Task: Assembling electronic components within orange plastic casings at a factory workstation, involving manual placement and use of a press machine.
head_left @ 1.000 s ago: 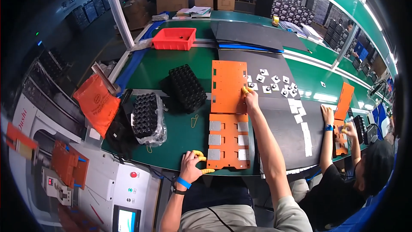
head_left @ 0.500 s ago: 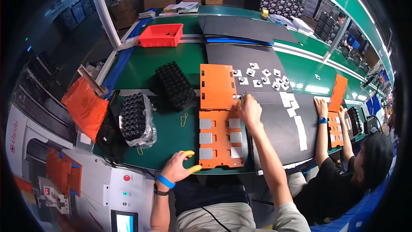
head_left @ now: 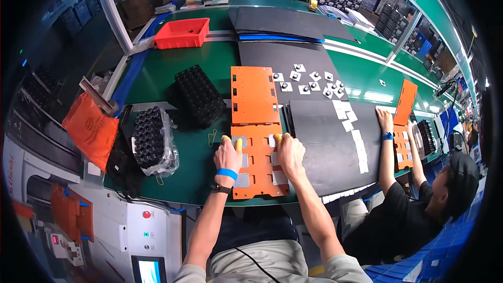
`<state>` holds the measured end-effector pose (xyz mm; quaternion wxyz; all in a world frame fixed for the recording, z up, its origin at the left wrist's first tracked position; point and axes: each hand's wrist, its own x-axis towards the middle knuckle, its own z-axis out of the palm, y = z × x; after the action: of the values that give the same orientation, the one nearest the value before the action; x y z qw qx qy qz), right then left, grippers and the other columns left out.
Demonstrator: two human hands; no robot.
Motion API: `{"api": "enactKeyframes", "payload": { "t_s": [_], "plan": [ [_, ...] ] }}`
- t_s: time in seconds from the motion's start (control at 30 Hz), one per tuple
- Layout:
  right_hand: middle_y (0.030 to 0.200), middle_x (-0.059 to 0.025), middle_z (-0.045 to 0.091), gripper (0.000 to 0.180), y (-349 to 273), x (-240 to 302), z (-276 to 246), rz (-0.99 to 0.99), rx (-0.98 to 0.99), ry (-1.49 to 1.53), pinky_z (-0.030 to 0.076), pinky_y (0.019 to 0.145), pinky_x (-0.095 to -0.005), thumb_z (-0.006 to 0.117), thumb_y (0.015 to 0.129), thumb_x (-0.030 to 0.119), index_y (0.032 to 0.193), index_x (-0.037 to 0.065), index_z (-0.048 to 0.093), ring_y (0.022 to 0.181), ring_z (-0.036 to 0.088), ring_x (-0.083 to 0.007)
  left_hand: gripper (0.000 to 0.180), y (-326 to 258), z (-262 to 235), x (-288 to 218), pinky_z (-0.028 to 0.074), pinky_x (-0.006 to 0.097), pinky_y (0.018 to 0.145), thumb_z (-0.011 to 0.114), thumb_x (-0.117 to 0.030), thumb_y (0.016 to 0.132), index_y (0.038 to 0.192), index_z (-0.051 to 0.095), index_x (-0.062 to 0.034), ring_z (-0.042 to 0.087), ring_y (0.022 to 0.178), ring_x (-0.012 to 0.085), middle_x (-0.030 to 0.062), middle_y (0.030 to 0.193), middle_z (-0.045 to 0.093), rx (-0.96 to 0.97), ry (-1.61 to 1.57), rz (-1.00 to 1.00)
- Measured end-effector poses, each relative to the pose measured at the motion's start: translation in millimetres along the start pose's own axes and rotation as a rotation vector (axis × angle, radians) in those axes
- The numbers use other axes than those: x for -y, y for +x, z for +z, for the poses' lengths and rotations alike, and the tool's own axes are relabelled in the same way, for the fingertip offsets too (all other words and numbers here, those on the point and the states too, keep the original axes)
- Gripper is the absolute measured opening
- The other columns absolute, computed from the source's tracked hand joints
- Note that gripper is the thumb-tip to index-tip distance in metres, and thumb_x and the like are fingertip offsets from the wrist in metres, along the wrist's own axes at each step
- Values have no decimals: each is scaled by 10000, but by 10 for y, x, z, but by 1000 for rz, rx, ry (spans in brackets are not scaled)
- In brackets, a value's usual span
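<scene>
An orange jig of two flat panels lies on the workbench in front of me: a plain upper panel (head_left: 254, 94) with slots, and a lower panel (head_left: 259, 170) bearing grey metal squares along both sides. My left hand (head_left: 229, 156), with yellow finger cots, closes on the lower panel's left edge, its thumb by a metal square (head_left: 241, 180). On the opposite edge my right hand (head_left: 290, 153) is closed too, its yellow-tipped fingers over the upper right square. The undersides of both grips are hidden.
Black trays (head_left: 199, 96) and a bagged black tray (head_left: 153, 140) lie left, below a red bin (head_left: 182, 33). Right are black sheets (head_left: 319, 147) with small white squares carrying black parts (head_left: 315, 76). A co-worker (head_left: 419, 204) handles another orange jig (head_left: 403, 147).
My left hand has moved up from the lower left corner to the panel's left edge. My right hand has come down from between the panels to the right edge. The view has shifted slightly.
</scene>
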<state>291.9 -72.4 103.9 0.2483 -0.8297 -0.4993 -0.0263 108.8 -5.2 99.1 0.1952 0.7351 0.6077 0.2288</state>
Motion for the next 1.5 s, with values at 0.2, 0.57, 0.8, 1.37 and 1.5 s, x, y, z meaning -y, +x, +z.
{"api": "enactKeyframes", "payload": {
  "t_s": [0.2,0.57,0.8,1.37,1.5],
  "plan": [
    [732,-209,668,255,156,86,-228,64,24,73,529,636,-484,618,915,267,831,27,641,708,668,-399,344,85,27,-62,508,524,695,562,-302,960,1016,550,38,625,831,465,285,854,653,-23,-57,-40],
    [837,-249,669,208,2661,-618,90,-130,-125,-1,524,719,-461,644,840,189,917,-3,671,799,661,-398,336,164,14,-10,482,489,543,480,-283,1011,989,576,38,606,629,429,253,662,608,-32,-30,70],
    [686,-100,673,89,3711,-500,813,-488,-233,-597,534,600,-347,587,869,121,786,99,607,681,696,-256,255,150,-41,46,501,506,615,556,-163,943,1086,567,47,622,684,424,260,720,627,111,-4,-26],
    [783,-85,520,399,1198,870,-994,-1377,428,548,496,600,-378,758,754,396,791,43,577,755,571,-274,246,146,-481,-3,404,225,458,521,-202,976,1121,573,-10,466,512,87,49,744,554,1254,-1759,-537],
    [679,-69,554,195,726,658,-984,-1515,600,190,504,571,-370,627,831,226,823,52,538,640,625,-250,486,-80,-207,-2,321,197,383,464,-407,1012,1158,553,48,447,466,83,35,685,508,1678,-1589,-491]
  ]
}}
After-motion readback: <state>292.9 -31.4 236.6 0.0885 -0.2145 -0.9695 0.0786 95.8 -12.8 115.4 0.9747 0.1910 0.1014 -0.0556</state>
